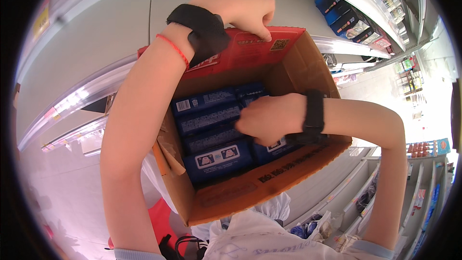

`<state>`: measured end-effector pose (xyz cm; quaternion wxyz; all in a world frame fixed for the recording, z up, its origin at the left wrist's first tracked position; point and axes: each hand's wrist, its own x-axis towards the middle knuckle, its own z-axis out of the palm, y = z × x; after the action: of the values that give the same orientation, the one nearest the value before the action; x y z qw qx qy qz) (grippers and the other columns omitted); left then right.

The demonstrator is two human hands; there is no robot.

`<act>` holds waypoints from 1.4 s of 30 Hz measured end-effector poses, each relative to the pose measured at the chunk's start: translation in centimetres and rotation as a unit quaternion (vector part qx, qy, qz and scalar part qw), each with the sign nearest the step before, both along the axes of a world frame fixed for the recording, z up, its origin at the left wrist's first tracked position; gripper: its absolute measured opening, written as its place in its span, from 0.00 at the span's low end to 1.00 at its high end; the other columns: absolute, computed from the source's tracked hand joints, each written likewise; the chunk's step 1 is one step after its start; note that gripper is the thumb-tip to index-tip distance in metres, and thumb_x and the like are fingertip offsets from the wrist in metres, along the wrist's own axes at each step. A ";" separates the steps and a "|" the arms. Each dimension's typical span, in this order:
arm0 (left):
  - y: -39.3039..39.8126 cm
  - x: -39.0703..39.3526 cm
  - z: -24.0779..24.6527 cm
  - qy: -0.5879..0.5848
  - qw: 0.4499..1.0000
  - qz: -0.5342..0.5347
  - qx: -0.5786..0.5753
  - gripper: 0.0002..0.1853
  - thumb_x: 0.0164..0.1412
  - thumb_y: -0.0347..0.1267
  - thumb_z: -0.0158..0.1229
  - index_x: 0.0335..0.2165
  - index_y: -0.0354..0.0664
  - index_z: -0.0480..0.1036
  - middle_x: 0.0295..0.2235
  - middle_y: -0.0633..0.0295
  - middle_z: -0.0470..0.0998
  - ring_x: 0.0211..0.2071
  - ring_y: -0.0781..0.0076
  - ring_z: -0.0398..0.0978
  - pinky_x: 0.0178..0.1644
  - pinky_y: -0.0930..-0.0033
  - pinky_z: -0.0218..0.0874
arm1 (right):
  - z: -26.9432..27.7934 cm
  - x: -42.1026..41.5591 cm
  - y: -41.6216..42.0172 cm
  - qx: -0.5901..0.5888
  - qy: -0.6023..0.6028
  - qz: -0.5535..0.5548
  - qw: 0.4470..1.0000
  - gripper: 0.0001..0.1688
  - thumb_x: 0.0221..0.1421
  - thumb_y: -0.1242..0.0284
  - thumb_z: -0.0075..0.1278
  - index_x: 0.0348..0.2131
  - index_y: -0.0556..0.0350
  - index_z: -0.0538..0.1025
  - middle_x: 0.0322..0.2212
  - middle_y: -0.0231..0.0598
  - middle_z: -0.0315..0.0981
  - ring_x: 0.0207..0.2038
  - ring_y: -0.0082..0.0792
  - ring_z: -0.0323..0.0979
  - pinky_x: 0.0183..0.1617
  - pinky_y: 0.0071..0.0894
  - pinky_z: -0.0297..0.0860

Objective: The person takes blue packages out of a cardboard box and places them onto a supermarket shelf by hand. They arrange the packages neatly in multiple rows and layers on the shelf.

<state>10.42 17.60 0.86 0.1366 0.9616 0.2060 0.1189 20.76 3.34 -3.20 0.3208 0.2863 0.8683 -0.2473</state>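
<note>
A cardboard box (238, 200) stands open in front of my body, its far outer side red with a printed code. My left hand (249, 11) grips the far rim, thumb inside and fingers behind the board. Down in the box lie several dark blue soft packs (216, 160), probably wipes or tissues, set in rows with white printing. My right hand (272, 117) reaches in over the right-hand packs, fingers curled down against them. Its fingertips are partly hidden, so whether it grips a pack is unclear. Black bands circle both wrists.
Beyond the box runs a grey store shelf (108, 18) with a clear price rail (77, 94). Dark blue boxed goods (348, 23) stand on it at upper right. Stocked lower shelves (364, 195) line the lower right. A red object (162, 220) lies beside my body at lower left.
</note>
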 end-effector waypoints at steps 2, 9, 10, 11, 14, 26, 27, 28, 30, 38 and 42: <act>0.0 0.5 0.0 0.002 1.000 0.002 0.005 0.21 0.48 0.39 0.64 0.15 0.33 0.67 0.12 0.53 0.66 0.15 0.59 0.64 0.22 0.60 0.54 | -0.9 -0.6 1.1 -0.017 0.032 -0.001 0.999 0.18 0.41 0.72 0.56 0.34 0.64 0.75 0.27 0.54 0.75 0.36 0.55 0.75 0.39 0.47 0.71; 0.3 0.2 -0.6 -0.031 0.999 -0.008 -0.012 0.21 0.50 0.40 0.63 0.16 0.33 0.68 0.12 0.55 0.67 0.16 0.63 0.64 0.22 0.62 0.54 | -1.8 -0.7 3.3 -0.165 -0.072 0.020 0.983 0.44 0.33 0.59 0.67 0.51 0.54 0.72 0.40 0.48 0.74 0.44 0.48 0.73 0.44 0.45 0.69; 0.2 0.0 -0.6 -0.030 0.999 -0.013 -0.007 0.21 0.50 0.40 0.63 0.16 0.33 0.68 0.12 0.55 0.67 0.16 0.63 0.64 0.22 0.62 0.54 | -1.5 -0.9 3.1 -0.159 -0.066 0.009 0.985 0.44 0.33 0.60 0.67 0.51 0.53 0.72 0.40 0.47 0.74 0.43 0.48 0.73 0.45 0.45 0.69; 0.3 -0.3 -0.5 -0.029 0.999 -0.019 -0.003 0.21 0.50 0.40 0.63 0.16 0.33 0.68 0.12 0.55 0.66 0.16 0.64 0.64 0.22 0.63 0.55 | -1.4 -1.0 2.9 -0.154 -0.060 -0.002 0.986 0.43 0.34 0.60 0.67 0.51 0.52 0.72 0.40 0.47 0.74 0.43 0.49 0.73 0.45 0.45 0.69; -0.5 1.1 1.3 -0.002 0.998 -0.020 -0.067 0.16 0.52 0.37 0.61 0.24 0.32 0.74 0.19 0.48 0.74 0.22 0.56 0.72 0.29 0.62 0.62 | -4.0 -0.2 3.0 -0.162 -0.095 0.033 0.982 0.37 0.33 0.58 0.67 0.45 0.50 0.77 0.36 0.39 0.77 0.40 0.37 0.75 0.39 0.37 0.70; -0.9 0.7 2.6 0.066 0.992 -0.003 -0.105 0.16 0.54 0.37 0.60 0.24 0.31 0.75 0.20 0.45 0.75 0.21 0.54 0.73 0.29 0.62 0.63 | -4.5 -1.1 4.3 -0.285 -0.142 0.006 0.948 0.42 0.39 0.65 0.65 0.56 0.50 0.70 0.36 0.41 0.77 0.33 0.33 0.77 0.34 0.31 0.73; -0.9 0.7 2.5 0.061 0.993 -0.002 -0.104 0.16 0.54 0.37 0.60 0.24 0.31 0.75 0.20 0.45 0.75 0.21 0.54 0.73 0.29 0.62 0.63 | -4.4 -1.2 4.2 -0.288 -0.146 0.003 0.946 0.42 0.39 0.65 0.65 0.56 0.51 0.69 0.36 0.41 0.77 0.32 0.33 0.77 0.34 0.31 0.73; -0.8 0.7 2.5 0.061 0.993 -0.007 -0.099 0.16 0.54 0.37 0.60 0.24 0.31 0.75 0.20 0.45 0.75 0.21 0.54 0.73 0.29 0.62 0.63 | -4.3 -1.2 4.1 -0.281 -0.150 0.004 0.948 0.40 0.39 0.64 0.65 0.53 0.52 0.71 0.36 0.40 0.78 0.34 0.34 0.77 0.36 0.32 0.72; -0.7 0.7 2.4 0.060 0.994 -0.016 -0.086 0.16 0.54 0.37 0.60 0.25 0.31 0.76 0.20 0.45 0.75 0.22 0.54 0.74 0.29 0.62 0.63 | -3.6 -1.4 3.9 -0.266 -0.157 0.006 0.951 0.35 0.37 0.63 0.66 0.47 0.55 0.75 0.36 0.39 0.78 0.37 0.36 0.76 0.41 0.33 0.70; -1.7 0.5 3.3 0.075 0.990 0.026 -0.115 0.16 0.55 0.37 0.59 0.25 0.30 0.76 0.20 0.46 0.75 0.23 0.55 0.74 0.30 0.62 0.63 | -4.6 -2.2 2.3 -0.206 -0.002 -0.003 0.979 0.45 0.44 0.60 0.60 0.58 0.58 0.62 0.43 0.52 0.73 0.47 0.50 0.71 0.50 0.43 0.68; -1.4 0.3 3.8 0.079 0.990 -0.007 -0.115 0.17 0.55 0.37 0.59 0.25 0.30 0.75 0.20 0.45 0.75 0.22 0.55 0.74 0.30 0.62 0.63 | -7.7 -2.3 -0.4 -0.244 0.185 -0.012 0.952 0.46 0.48 0.65 0.56 0.62 0.58 0.54 0.56 0.60 0.58 0.58 0.54 0.59 0.61 0.43 0.59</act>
<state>10.75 16.18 4.66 0.2306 0.9472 0.2219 0.0173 18.49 2.95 -10.88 0.2113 0.1585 0.8224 -0.5039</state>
